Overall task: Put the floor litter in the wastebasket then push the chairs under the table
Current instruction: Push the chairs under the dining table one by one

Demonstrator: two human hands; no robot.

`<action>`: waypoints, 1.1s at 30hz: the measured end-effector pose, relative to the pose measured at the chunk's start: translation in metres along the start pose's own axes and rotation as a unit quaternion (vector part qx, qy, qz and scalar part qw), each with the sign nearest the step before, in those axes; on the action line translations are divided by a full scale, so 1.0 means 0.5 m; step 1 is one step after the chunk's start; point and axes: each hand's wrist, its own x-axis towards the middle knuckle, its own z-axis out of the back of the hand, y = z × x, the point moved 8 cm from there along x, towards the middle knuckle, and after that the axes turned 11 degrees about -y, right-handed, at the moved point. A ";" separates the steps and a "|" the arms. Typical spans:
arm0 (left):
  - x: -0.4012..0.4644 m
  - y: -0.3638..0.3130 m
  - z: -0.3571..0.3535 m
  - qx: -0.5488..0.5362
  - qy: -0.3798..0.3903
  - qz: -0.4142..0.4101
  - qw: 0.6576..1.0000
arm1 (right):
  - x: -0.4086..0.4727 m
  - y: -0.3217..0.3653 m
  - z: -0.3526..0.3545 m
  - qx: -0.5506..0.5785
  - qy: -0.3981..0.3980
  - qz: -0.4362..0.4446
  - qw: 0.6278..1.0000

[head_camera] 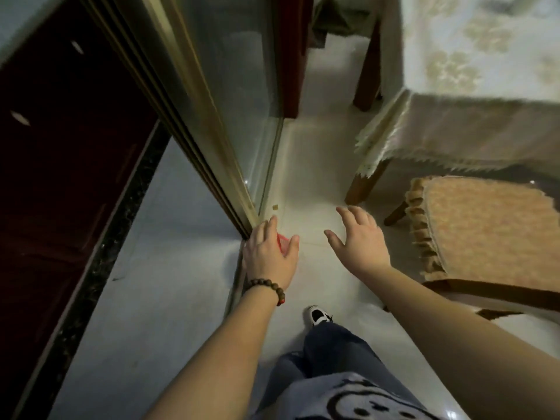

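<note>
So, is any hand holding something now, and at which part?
The left hand holds a small red piece of litter between thumb and fingers; which part is pinched cannot be told. The right hand is open and empty.

**Pale tiled floor beside a glass door**

Glossy, light-coloured floor, running between a sliding glass door's metal track and a cloth-draped table. Small tan scrap lying close to the door frame. Wooden table legs planted on the tiles, likewise a cushioned chair. One black-and-white shoe set down near the bottom.
</note>
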 end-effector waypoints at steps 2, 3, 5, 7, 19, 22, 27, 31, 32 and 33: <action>-0.005 -0.051 -0.010 -0.006 0.021 -0.038 0.999 | -0.026 -0.037 0.041 0.002 -0.028 -0.031 0.999; -0.010 -0.081 -0.015 -0.010 0.030 -0.059 0.998 | -0.041 -0.058 0.065 0.002 -0.042 -0.048 0.998; -0.027 -0.150 -0.027 -0.023 0.043 -0.104 0.993 | -0.072 -0.105 0.120 -0.002 -0.074 -0.083 0.994; -0.054 -0.227 -0.040 -0.040 0.059 -0.146 0.987 | -0.107 -0.156 0.186 -0.005 -0.108 -0.123 0.987; -0.323 -0.645 -0.103 -0.095 0.126 -0.332 0.930 | -0.392 -0.498 0.571 -0.037 -0.292 -0.282 0.913; -0.398 -0.724 -0.117 -0.102 0.109 -0.344 0.927 | -0.461 -0.596 0.631 -0.044 -0.319 -0.295 0.899; -0.523 -0.826 -0.174 -0.106 0.064 -0.342 0.932 | -0.539 -0.770 0.695 -0.031 -0.319 -0.277 0.906; -0.626 -0.878 -0.212 -0.111 0.016 -0.317 0.942 | -0.581 -0.900 0.737 -0.014 -0.292 -0.231 0.928; -0.650 -0.885 -0.218 -0.109 0.009 -0.308 0.945 | -0.587 -0.925 0.750 -0.014 -0.284 -0.218 0.934; -0.672 -0.889 -0.226 -0.102 0.008 -0.298 0.949 | -0.591 -0.947 0.760 -0.015 -0.274 -0.207 0.939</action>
